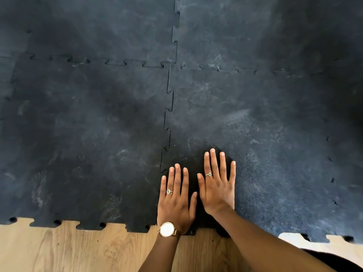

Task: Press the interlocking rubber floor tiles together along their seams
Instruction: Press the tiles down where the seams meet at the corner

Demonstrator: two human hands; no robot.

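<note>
Head view: left hand point(174, 201) and right hand point(218, 185) spread flat on rubber tiles point(275, 154).

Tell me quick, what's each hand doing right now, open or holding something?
Left hand: open, fingers spread, flat on the rubber tile by the seam, holding nothing.
Right hand: open, flat on the same tile, holding nothing.

**Both palms down, side by side**

The left hand point(175, 199) lies flat, fingers point(177, 177) spread and pointing far, a watch point(167, 229) on its wrist. Just right and slightly farther, the right hand point(218, 189) lies flat too, forearm angling in from the near right.
</note>
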